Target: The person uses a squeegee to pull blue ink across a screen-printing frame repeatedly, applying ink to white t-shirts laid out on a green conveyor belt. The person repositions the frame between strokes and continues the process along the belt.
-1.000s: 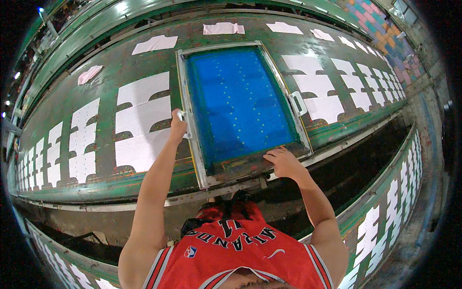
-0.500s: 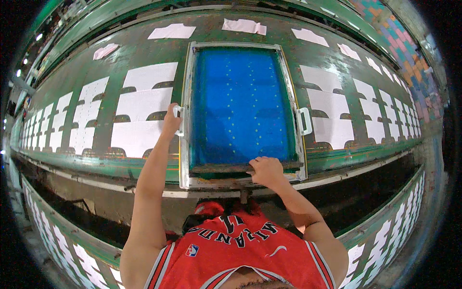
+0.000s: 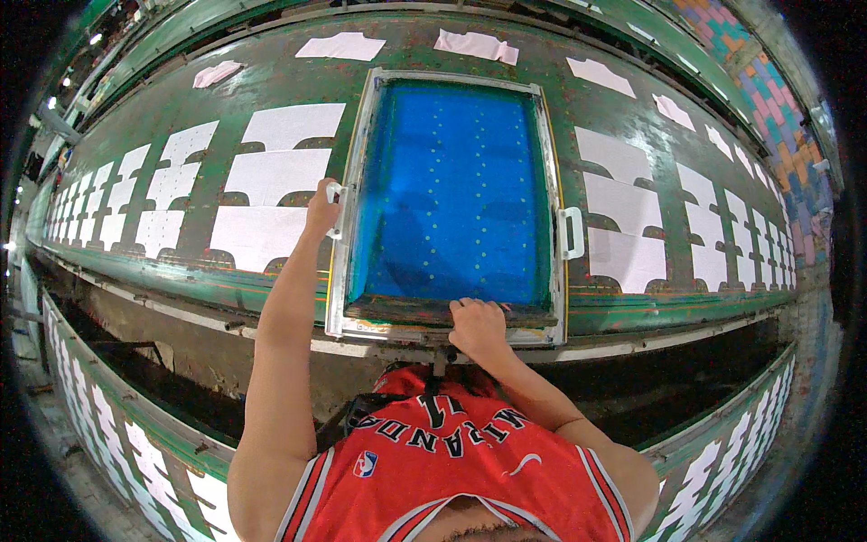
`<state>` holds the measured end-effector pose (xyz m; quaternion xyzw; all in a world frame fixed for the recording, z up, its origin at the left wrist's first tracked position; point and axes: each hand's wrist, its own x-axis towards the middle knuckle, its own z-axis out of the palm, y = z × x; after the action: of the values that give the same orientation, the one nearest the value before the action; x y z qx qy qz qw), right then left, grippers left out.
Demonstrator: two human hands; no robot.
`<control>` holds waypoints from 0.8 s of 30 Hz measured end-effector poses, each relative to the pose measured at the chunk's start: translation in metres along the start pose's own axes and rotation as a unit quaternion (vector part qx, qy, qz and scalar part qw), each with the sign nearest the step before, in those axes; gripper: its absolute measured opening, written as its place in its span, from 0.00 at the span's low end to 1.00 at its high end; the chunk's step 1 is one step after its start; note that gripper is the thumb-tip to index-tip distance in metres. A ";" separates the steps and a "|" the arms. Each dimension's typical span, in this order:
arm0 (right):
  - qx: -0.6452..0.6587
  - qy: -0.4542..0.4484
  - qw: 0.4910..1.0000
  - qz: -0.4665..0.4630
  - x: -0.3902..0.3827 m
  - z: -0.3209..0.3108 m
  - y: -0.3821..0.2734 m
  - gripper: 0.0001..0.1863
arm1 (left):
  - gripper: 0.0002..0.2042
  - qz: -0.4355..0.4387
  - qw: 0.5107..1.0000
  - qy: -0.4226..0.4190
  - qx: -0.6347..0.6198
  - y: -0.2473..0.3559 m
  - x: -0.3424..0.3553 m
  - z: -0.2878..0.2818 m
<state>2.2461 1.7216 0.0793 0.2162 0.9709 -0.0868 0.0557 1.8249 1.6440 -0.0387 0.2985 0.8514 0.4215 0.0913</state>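
Observation:
A screen-printing frame (image 3: 342, 271) with blue mesh (image 3: 456, 194) lies on a green printing table in front of me, slightly turned. Small pale dots run down the mesh in columns. My left hand (image 3: 321, 212) is closed round the white handle (image 3: 335, 193) on the frame's left side. At the near end of the screen, my right hand (image 3: 479, 327) grips the middle of a long dark squeegee (image 3: 397, 309), which spans almost the frame's inner width. Its fingertips curl over the bar's far side. A second white handle (image 3: 572, 233) on the right side is untouched.
Pale cut fabric pieces (image 3: 278, 167) lie flat in rows left and right of the frame. More folded pieces (image 3: 340, 46) lie along the table's far side. A rail (image 3: 632, 341) runs along the near edge. Further green tables with fabric stand beyond and behind me.
My view has shifted and tilted a little, so the table and frame sit turned in the picture. Both hands keep their holds on the handle and the squeegee.

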 end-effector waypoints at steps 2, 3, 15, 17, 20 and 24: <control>0.016 0.016 1.000 -0.003 0.000 0.005 0.001 0.15 | 0.28 0.002 1.000 -0.003 -0.002 0.000 0.000 0.000; 0.015 0.028 0.999 -0.001 0.000 0.008 0.002 0.15 | 0.28 0.004 1.000 -0.002 -0.006 0.000 0.001 0.000; 0.022 0.034 0.999 0.012 -0.011 -0.007 -0.002 0.16 | 0.29 0.014 0.998 -0.024 -0.050 -0.012 0.004 0.002; 0.018 0.031 0.999 0.018 -0.019 -0.003 -0.003 0.15 | 0.29 0.016 0.999 -0.023 -0.043 -0.013 0.005 0.003; 0.010 0.040 0.999 0.008 -0.028 0.013 -0.005 0.14 | 0.29 0.017 0.999 -0.024 -0.031 -0.015 0.007 0.004; -0.001 0.107 0.994 -0.024 -0.041 0.040 -0.013 0.16 | 0.28 0.023 0.999 -0.015 -0.033 -0.017 0.008 0.006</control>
<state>2.2797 1.6853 0.0477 0.2007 0.9763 -0.0633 -0.0500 1.8135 1.6449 -0.0546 0.3212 0.8285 0.4467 0.1045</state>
